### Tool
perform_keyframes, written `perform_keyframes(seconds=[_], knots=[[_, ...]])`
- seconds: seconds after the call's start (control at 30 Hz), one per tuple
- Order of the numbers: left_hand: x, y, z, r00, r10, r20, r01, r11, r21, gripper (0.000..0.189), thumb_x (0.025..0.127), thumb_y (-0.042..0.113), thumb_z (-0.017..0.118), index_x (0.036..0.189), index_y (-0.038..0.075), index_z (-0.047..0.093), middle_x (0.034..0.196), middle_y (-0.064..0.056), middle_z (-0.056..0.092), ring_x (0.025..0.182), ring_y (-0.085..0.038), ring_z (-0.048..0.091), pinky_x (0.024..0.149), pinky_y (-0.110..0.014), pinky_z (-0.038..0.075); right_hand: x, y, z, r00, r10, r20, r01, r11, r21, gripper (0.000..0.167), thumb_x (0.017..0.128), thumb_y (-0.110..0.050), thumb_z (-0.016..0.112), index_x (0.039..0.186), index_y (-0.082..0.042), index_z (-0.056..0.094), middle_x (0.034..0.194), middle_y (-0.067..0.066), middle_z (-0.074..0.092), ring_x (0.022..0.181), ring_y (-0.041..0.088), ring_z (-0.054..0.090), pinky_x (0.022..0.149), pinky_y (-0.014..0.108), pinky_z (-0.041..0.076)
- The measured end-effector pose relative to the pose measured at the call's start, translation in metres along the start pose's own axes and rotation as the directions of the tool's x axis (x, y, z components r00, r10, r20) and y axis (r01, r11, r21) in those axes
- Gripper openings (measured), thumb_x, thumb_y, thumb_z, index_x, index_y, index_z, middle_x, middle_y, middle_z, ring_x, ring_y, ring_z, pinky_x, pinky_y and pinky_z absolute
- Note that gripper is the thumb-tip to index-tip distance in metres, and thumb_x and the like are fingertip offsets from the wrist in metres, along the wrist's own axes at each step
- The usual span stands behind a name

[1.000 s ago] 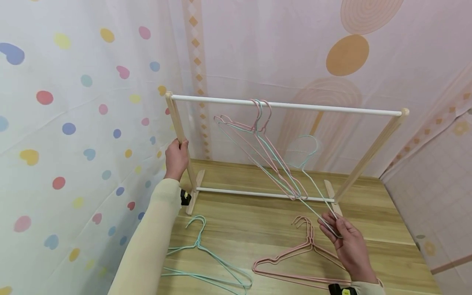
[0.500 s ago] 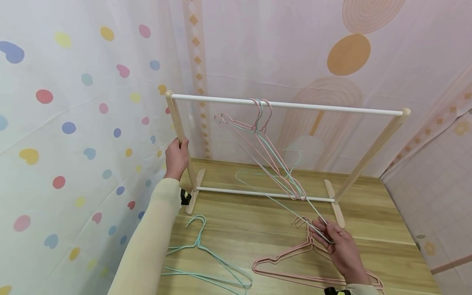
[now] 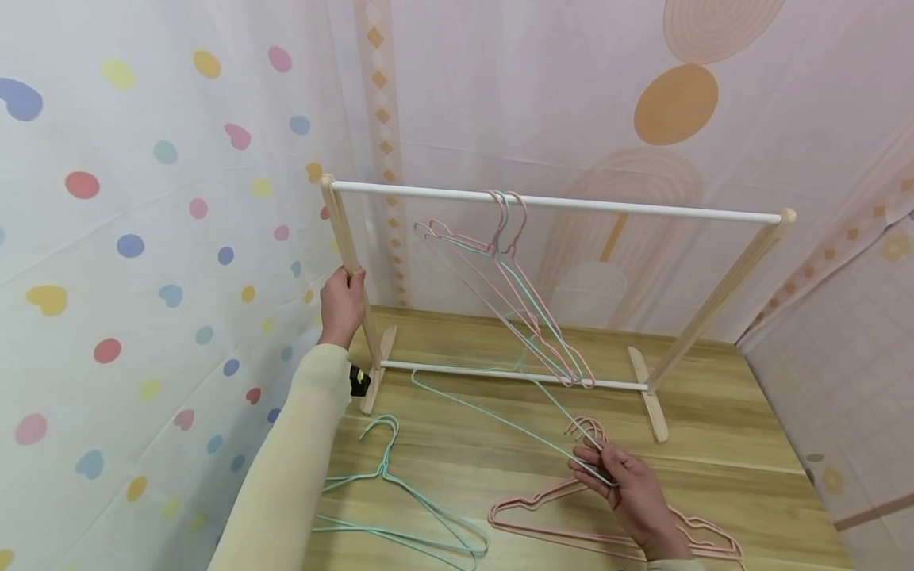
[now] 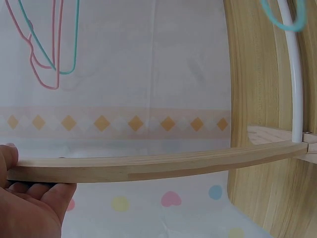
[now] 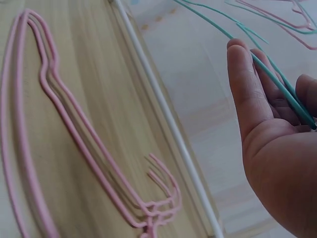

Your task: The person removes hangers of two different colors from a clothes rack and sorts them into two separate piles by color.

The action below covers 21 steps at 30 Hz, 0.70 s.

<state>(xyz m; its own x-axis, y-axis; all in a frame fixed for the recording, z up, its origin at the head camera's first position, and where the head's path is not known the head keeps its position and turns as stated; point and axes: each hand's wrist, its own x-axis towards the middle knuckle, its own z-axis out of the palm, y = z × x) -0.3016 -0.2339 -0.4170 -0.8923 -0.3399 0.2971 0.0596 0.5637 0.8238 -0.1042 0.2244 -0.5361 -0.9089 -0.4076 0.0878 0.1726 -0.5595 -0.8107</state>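
Observation:
My left hand (image 3: 342, 305) grips the left wooden post (image 3: 341, 230) of a small clothes rack. The left wrist view shows thumb and fingers around that post (image 4: 148, 166). My right hand (image 3: 635, 496) pinches one end of a teal hanger (image 3: 493, 414) between thumb and fingers. Its far end reaches left, in front of the rack's lower white rod (image 3: 457, 370). The hanger's hook is partly hidden behind the hanging hangers. Up close, the teal wire (image 5: 277, 82) runs past the fingers of my right hand (image 5: 267, 134). Two pink hangers and one teal hanger (image 3: 534, 300) hang from the top rod (image 3: 428, 193).
Teal hangers (image 3: 428, 505) lie stacked on the wood-grain surface at front left. Pink hangers (image 3: 528, 503) lie at front right, partly beneath my right hand. The right post (image 3: 721, 297) stands on a wooden foot (image 3: 650, 404). Patterned curtains (image 3: 178, 198) enclose the left and back.
My right hand has moved left and down toward me with the teal hanger, whose hook has swung left and lower. My left hand keeps its grip on the post.

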Motion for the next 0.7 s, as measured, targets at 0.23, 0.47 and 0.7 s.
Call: perform_keyframes(seconds=[0.23,0.47,0.7], knots=[[0.001,-0.002,0.0,1.0,0.003,-0.014,-0.003,1.0,0.012,0.037,0.105,0.031,0.043,0.102,-0.003,0.059,0.071,-0.012,0.043,0.062,-0.027,0.043,0.056,-0.037,0.038,0.0,0.015,0.007,0.998,0.064,0.025,-0.064,0.998,-0.026,0.04,0.108,-0.01,0.03,0.136,0.015,0.042,0.124,0.022,0.06,0.114,0.034,0.059,0.096,0.04,0.042],[0.0,0.0,0.0,1.0,0.008,-0.012,-0.008,1.0,0.005,0.038,0.105,0.032,0.043,0.1,-0.003,0.057,0.07,-0.012,0.041,0.062,-0.027,0.042,0.057,-0.037,0.038,0.001,0.027,0.014,0.992,0.095,0.082,-0.096,0.995,0.007,0.039,0.108,-0.009,0.028,0.134,0.014,0.046,0.125,0.022,0.06,0.113,0.034,0.059,0.095,0.041,0.043],[-0.001,0.0,0.001,1.0,0.011,-0.009,-0.011,1.0,0.0,0.038,0.105,0.032,0.043,0.101,-0.003,0.058,0.071,-0.012,0.042,0.061,-0.028,0.042,0.056,-0.038,0.038,0.002,0.043,0.022,0.976,0.143,0.161,-0.149,0.989,0.022,0.04,0.109,-0.008,0.024,0.135,0.015,0.043,0.126,0.023,0.058,0.115,0.04,0.056,0.097,0.046,0.039]])
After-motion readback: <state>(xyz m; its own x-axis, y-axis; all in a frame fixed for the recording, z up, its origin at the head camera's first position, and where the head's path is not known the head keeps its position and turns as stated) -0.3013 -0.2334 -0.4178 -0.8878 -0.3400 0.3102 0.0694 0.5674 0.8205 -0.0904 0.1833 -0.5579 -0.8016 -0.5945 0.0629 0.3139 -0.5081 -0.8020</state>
